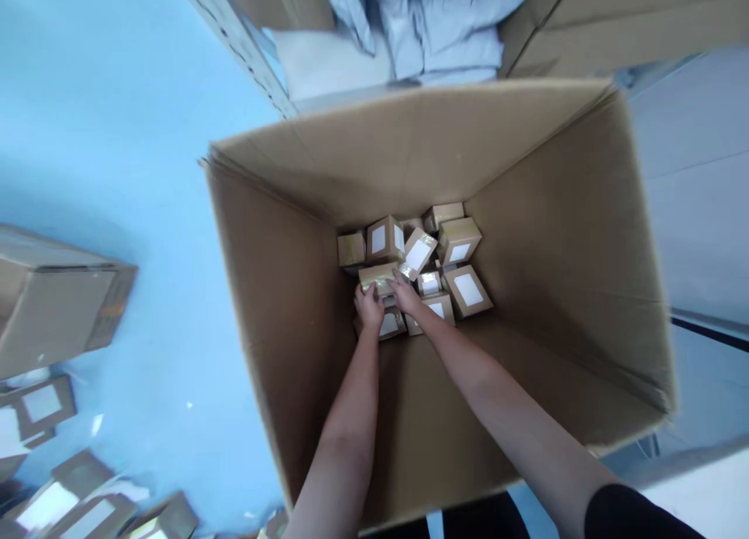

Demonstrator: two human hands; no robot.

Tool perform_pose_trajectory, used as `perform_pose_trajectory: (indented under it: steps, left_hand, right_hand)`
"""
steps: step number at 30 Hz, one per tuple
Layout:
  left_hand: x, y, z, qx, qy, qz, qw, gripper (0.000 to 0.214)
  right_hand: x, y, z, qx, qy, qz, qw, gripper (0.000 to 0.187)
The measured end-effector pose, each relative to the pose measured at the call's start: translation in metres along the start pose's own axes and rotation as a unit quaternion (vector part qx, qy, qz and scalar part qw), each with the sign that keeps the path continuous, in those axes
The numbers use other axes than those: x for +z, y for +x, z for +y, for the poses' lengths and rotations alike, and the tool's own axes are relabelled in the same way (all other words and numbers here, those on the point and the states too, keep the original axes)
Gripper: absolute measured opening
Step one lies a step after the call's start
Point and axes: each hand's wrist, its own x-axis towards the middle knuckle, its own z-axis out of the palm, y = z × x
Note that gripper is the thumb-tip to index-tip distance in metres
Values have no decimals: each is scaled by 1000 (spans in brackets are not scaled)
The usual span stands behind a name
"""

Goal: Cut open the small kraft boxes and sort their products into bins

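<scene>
Cardboard carton (576,235): about a dozen small boxes (459,239) already inside.
Taped box (376,275): towards the carton's left side, not yet released.
Left hand (368,306): gripping its left end.
Right hand (403,292): gripping its right end.
Floor (181,352): more labelled boxes (42,405) outside, at left.

"Can you read anything on those small cartons (388,246)?"

"Not a word or a number. I make out only plain white labels (378,239), too small and blurred for me."

"Where are they stuck?"

"In the big cardboard box (562,235) I'm reaching into, one carton has a white patch on each of two faces. The tilted carton (419,252) beside it bears one, and so does the carton near the right wall (477,309)."

"And on the floor (169,367)?"

"Over to my left, a labelled carton (67,395) lies among others. Its white rectangle is illegible to me too."
</scene>
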Motion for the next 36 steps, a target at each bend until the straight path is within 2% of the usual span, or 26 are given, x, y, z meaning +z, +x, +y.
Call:
perform_pose_trajectory:
  steps: [3, 6, 10, 13, 17, 20, 24, 26, 28, 30, 32, 36]
  left_hand:
    - [-46, -34, 49, 17, 16, -13, 1000, 52]
    - [-101, -67, 100, 50, 42, -39, 997, 51]
    - [-173, -109, 165, 139, 55, -55, 987, 46]
    - [-218, -140, 208, 213, 41, -58, 974, 44]
    - [-263, -183, 262, 335, -4, -62, 940, 44]
    - [-281, -216, 299, 417, -25, -60, 906, 44]
    - [-285, -265, 345, 500, -37, -78, 862, 43]
    - [-277, -295, 365, 535, -33, -102, 838, 42]
    - [-261, -332, 383, 566, -23, -140, 812, 42]
    - [-236, -379, 395, 593, -10, -190, 783, 43]
    - [-205, -434, 401, 611, 3, -243, 754, 44]
    - [-132, -557, 386, 611, 9, -356, 707, 43]
  right_hand:
    - [-53, -39, -45, 19, -8, 15, 1000, 66]
    - [-108, -87, -95, 27, -38, 28, 999, 67]
    - [-178, -162, -158, 44, -94, 61, 993, 68]
    - [-220, -225, -201, 52, -106, 117, 986, 64]
    - [-263, -308, -248, 70, -111, 227, 965, 64]
    - [-288, -366, -276, 107, -120, 285, 945, 66]
    - [-309, -440, -296, 171, -123, 353, 911, 66]
    - [-311, -482, -295, 198, -110, 393, 891, 62]
    - [-305, -531, -284, 226, -88, 434, 868, 56]
    - [-288, -586, -266, 257, -60, 476, 839, 50]
    - [-263, -645, -241, 288, -34, 516, 806, 47]
    - [-191, -751, -184, 365, 19, 575, 732, 37]
